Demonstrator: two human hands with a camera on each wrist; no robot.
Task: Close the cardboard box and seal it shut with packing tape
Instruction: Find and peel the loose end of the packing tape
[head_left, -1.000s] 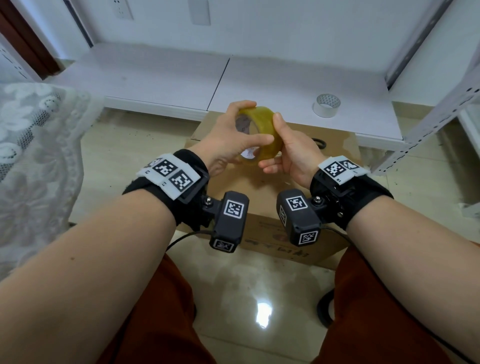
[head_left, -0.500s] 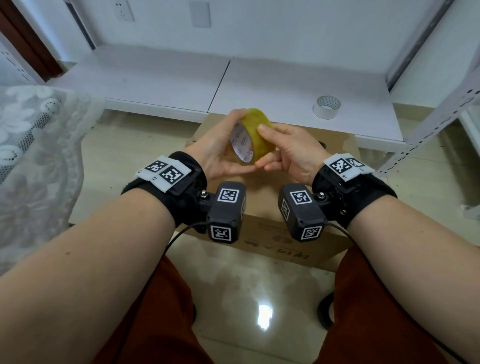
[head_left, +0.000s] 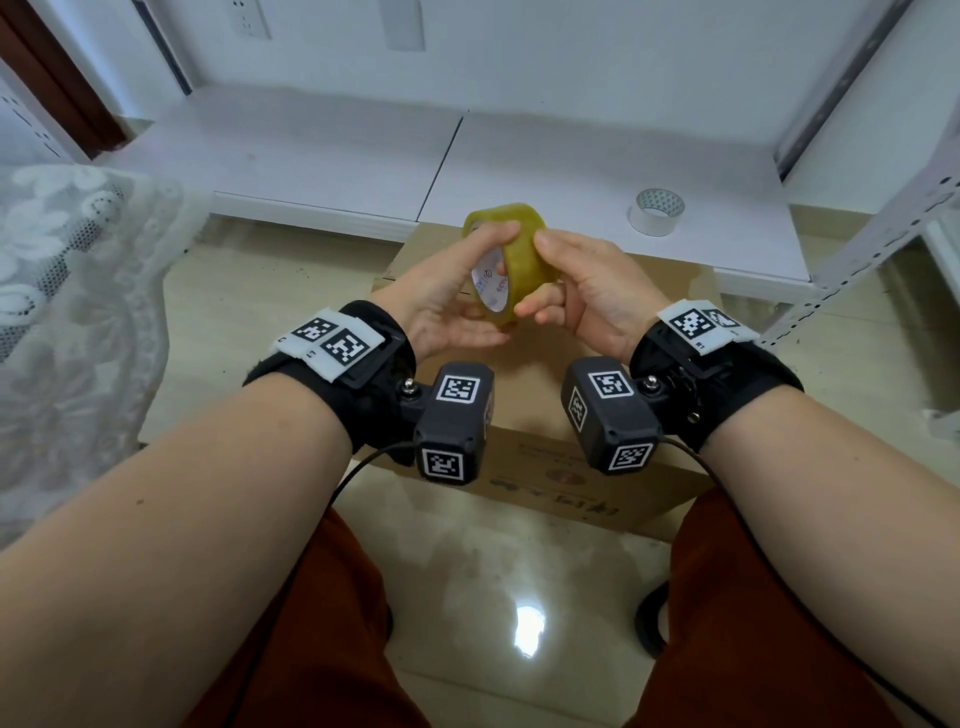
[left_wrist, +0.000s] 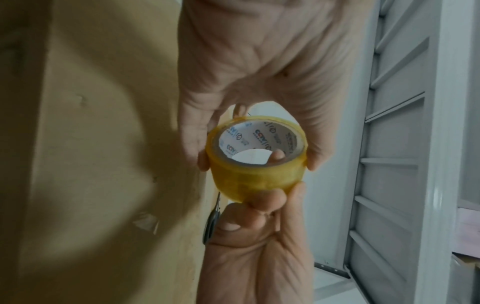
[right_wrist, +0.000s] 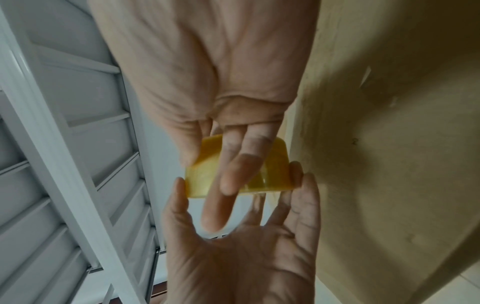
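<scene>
Both hands hold a yellow roll of packing tape (head_left: 519, 249) above the closed cardboard box (head_left: 545, 478), which stands on the floor between my knees. My left hand (head_left: 493, 254) grips the roll from the left, thumb across its outer face and a fingertip inside the printed white core (left_wrist: 259, 135). My right hand (head_left: 540, 275) pinches the roll from the right, its thumb on the yellow band and its fingers (right_wrist: 233, 164) lying over the tape (right_wrist: 275, 170). No loose tape end shows. The box's top (left_wrist: 91, 144) is flat and shut beneath the hands.
A white tape roll (head_left: 656, 210) stands on the low white shelf (head_left: 337, 156) behind the box. A lace curtain (head_left: 67, 291) hangs at the left, a grey metal rack (head_left: 857, 234) at the right. What looks like scissors (left_wrist: 211, 224) lies on the box.
The hands have turned the roll between them, so its core now faces left and down. The left thumb has shifted onto the roll's outer face. The box has not moved.
</scene>
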